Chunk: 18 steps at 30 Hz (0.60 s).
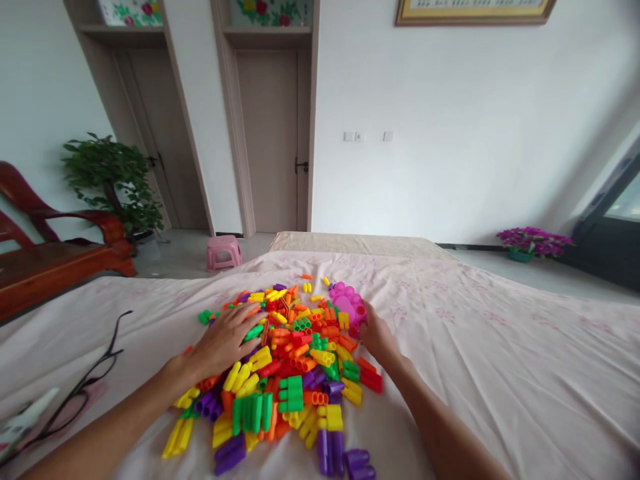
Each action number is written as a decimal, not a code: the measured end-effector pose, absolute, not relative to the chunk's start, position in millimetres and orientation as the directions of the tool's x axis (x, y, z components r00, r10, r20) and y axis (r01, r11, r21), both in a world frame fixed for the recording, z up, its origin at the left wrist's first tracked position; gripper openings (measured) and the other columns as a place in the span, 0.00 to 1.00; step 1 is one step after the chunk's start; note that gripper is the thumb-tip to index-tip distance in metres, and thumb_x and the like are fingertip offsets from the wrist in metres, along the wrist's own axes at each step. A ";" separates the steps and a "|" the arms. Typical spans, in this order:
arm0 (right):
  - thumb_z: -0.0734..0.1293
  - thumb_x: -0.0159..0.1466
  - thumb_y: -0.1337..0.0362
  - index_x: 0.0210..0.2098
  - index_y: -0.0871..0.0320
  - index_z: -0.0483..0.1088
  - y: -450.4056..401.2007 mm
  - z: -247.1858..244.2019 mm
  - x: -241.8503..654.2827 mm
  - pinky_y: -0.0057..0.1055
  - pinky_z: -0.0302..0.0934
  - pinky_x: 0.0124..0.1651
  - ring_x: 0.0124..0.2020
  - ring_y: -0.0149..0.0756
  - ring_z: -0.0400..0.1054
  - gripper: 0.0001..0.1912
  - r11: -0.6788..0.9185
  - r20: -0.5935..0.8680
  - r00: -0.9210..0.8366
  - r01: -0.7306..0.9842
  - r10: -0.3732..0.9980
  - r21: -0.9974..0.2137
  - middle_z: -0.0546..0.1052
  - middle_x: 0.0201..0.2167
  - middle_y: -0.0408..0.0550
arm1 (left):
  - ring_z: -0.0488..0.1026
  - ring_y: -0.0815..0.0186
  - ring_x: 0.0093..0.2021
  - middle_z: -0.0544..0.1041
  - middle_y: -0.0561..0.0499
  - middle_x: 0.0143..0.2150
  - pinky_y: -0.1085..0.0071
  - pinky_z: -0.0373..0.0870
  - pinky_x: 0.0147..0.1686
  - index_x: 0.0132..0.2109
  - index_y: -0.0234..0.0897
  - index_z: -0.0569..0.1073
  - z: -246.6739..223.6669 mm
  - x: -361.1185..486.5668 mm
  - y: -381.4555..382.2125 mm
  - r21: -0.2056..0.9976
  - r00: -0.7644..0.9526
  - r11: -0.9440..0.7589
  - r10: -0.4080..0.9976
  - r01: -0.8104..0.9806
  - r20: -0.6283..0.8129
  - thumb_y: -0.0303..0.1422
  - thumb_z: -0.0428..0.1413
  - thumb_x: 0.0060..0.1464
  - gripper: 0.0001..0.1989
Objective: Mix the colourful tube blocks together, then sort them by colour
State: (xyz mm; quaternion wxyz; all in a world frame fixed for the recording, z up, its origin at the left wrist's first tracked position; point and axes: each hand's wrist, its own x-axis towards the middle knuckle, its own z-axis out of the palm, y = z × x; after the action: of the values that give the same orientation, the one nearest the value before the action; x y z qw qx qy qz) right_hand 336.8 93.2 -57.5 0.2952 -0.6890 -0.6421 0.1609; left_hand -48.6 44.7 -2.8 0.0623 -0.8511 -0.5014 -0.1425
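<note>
A heap of bullet-shaped plastic building blocks (293,393) in green, yellow, orange, red and purple lies on the cloth. My left hand (226,339) rests on the heap's left side, fingers spread, with a green block (253,332) beside its fingertips. At the far right of the heap, a pink flower-shaped plastic piece (345,300) stands tilted among the blocks. My right hand (376,335) grips its right edge; most of the fingers are hidden. Joined purple blocks (331,452) and a yellow block (177,438) lie at the near edge.
A pale flowered cloth (480,373) covers the broad surface. Black-framed glasses (93,380) and a white tube (30,420) lie at left. Beyond are a pink stool (224,253), a wooden chair (90,247), a leafy plant (113,177) and purple flowers (535,240).
</note>
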 end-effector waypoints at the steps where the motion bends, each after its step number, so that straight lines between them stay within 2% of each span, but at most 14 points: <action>1: 0.56 0.61 0.72 0.67 0.57 0.56 92.1 -57.0 337.4 0.29 0.63 0.35 0.31 0.38 0.74 0.34 0.011 0.152 0.109 0.779 0.982 -0.627 0.80 0.37 0.51 | 0.59 0.53 0.68 0.65 0.46 0.68 0.52 0.56 0.65 0.64 0.48 0.68 -8.9 -60.1 37.7 0.024 0.420 -0.455 0.839 0.890 0.347 0.42 0.53 0.60 0.26; 4: 0.58 0.59 0.71 0.66 0.57 0.58 91.0 -55.5 342.9 0.27 0.63 0.30 0.23 0.34 0.72 0.35 -0.004 0.117 0.114 0.731 0.987 -0.682 0.80 0.33 0.48 | 0.57 0.49 0.69 0.62 0.44 0.69 0.46 0.56 0.64 0.66 0.47 0.65 -31.8 -92.7 10.4 0.053 0.224 -0.276 0.866 0.960 0.448 0.47 0.52 0.59 0.30; 7: 0.58 0.56 0.72 0.66 0.58 0.58 89.8 -54.9 344.9 0.25 0.62 0.25 0.19 0.33 0.70 0.36 -0.021 0.039 0.076 0.656 0.996 -0.754 0.78 0.26 0.45 | 0.59 0.48 0.68 0.59 0.39 0.70 0.49 0.62 0.62 0.69 0.42 0.60 -58.5 -111.9 -23.3 0.186 0.075 -0.167 0.902 0.968 0.425 0.50 0.52 0.58 0.35; 10: 0.58 0.54 0.73 0.64 0.60 0.59 86.0 -56.1 335.7 0.24 0.61 0.24 0.19 0.33 0.70 0.37 -0.029 -0.037 -0.001 0.584 0.999 -0.811 0.76 0.21 0.42 | 0.54 0.47 0.70 0.54 0.39 0.72 0.48 0.62 0.62 0.73 0.46 0.51 -77.4 -109.2 -48.9 0.282 0.064 -0.194 0.909 0.940 0.411 0.49 0.55 0.57 0.41; 12: 0.58 0.53 0.73 0.63 0.60 0.60 82.9 -57.2 324.2 0.24 0.61 0.23 0.18 0.33 0.70 0.37 -0.032 -0.051 -0.020 0.543 0.999 -0.839 0.76 0.21 0.42 | 0.50 0.46 0.72 0.51 0.40 0.72 0.46 0.59 0.64 0.73 0.48 0.49 -81.3 -97.1 -53.8 0.325 0.060 -0.226 0.891 0.919 0.450 0.49 0.58 0.54 0.44; 15: 0.58 0.51 0.72 0.63 0.60 0.60 79.4 -58.0 304.5 0.24 0.58 0.19 0.16 0.34 0.68 0.38 -0.041 -0.072 -0.046 0.481 0.996 -0.876 0.73 0.18 0.39 | 0.52 0.45 0.71 0.53 0.39 0.71 0.45 0.58 0.65 0.71 0.47 0.53 -76.9 -71.6 -42.9 0.434 0.017 -0.273 0.861 0.858 0.508 0.47 0.61 0.52 0.44; 18: 0.58 0.49 0.70 0.59 0.59 0.63 76.4 -56.2 286.7 0.23 0.56 0.17 0.14 0.32 0.65 0.36 -0.046 -0.079 -0.065 0.405 0.995 -0.913 0.72 0.18 0.38 | 0.57 0.47 0.68 0.58 0.39 0.67 0.46 0.59 0.64 0.69 0.46 0.57 -68.2 -45.5 -21.9 0.573 -0.015 -0.321 0.863 0.754 0.504 0.45 0.63 0.50 0.42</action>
State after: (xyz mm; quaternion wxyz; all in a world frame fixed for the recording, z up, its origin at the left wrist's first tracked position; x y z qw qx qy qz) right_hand 286.7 76.4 -56.2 0.3499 -0.5876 -0.5953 0.4217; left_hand -45.5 -21.9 -68.2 -0.0658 -0.6985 -0.5788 -0.4156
